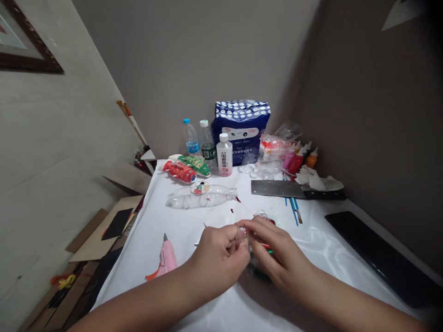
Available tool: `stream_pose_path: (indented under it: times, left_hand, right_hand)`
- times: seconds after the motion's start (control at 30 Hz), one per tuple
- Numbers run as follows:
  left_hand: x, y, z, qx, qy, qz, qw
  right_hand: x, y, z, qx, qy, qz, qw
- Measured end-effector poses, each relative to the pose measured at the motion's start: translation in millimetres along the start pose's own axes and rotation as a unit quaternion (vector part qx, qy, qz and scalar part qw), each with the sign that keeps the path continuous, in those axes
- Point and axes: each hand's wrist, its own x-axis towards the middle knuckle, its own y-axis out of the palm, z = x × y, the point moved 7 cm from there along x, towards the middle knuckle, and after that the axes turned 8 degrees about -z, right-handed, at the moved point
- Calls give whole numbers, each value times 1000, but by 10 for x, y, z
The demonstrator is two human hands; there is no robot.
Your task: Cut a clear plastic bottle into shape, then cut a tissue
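Against 2 grey walls stands a white-covered table (pixel 138 258).

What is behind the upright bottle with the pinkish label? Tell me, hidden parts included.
The dark blue bag shows above the pinkish bottle and to its right. The bottle covers part of the bag's lower left, so I can't see what is there.

- The head view looks forward and down from the wearer's eye level, over the left hand (pixel 219 260) and right hand (pixel 277 249), close in front.
- It faces across the white-covered table (pixel 138 258) towards a grey wall (pixel 263 55).
- Its wide field reaches a picture frame (pixel 34 64) at upper left.
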Motion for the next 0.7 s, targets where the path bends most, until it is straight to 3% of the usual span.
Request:
stream_pose_path:
  times: [0.1,0.17,0.23,0.43,0.53,0.7]
  left_hand:
    - [28,32,27,-23,-46,47,998]
    - [43,40,41,-34,-67,69,995]
    - [59,30,48,-39,-73,74,994]
    - [64,91,173,-106,-163,133,972]
    - [58,135,143,-149,-168,181,957]
    - [-15,216,87,-225,-212,274,910]
  right_hand:
    - [9,25,-211,155,144,9,977]
    - [-21,56,-356,276,263,11,924]
    - [-37,67,-403,344,318,17,883]
    - [-30,68,-342,380,299,57,873]
    - [-58,104,-338,413,305,71,855]
    - [-97,184,-336,453,326,104,823]
